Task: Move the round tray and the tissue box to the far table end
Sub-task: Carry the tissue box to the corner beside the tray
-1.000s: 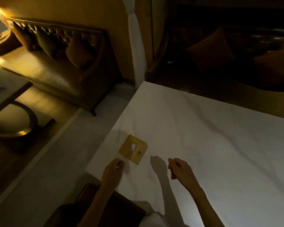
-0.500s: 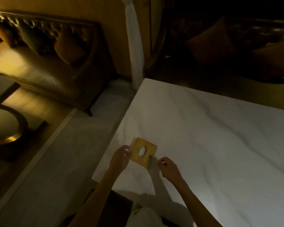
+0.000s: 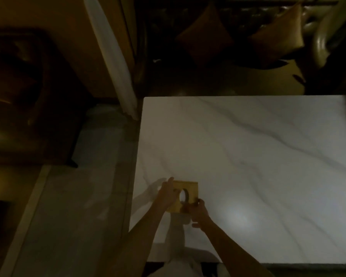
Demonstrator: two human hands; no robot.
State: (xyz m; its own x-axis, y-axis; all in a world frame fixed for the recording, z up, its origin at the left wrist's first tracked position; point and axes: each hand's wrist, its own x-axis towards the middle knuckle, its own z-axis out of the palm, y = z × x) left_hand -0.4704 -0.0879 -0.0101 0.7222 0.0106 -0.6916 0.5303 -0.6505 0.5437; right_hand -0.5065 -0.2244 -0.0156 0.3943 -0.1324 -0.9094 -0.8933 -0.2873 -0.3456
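Gripping the square tan wooden tissue box [image 3: 185, 196] from both sides, the left hand [image 3: 167, 193] and right hand [image 3: 198, 211] clasp it near the white marble tabletop's [image 3: 248, 156] near-left corner; the far end lies straight ahead.

Wooden tissue box [image 3: 188, 188] — glossy, veined marble table [image 3: 248, 156]

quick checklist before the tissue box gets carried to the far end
1. Left hand on tissue box: ok, on its left side.
2. Right hand on box: ok, at its near right corner.
3. Box off the table: cannot tell.
4. Path across the table: ok, bare marble ahead.
5. Round tray: cannot tell, not in view.
6. Light: not ok, room is dim.
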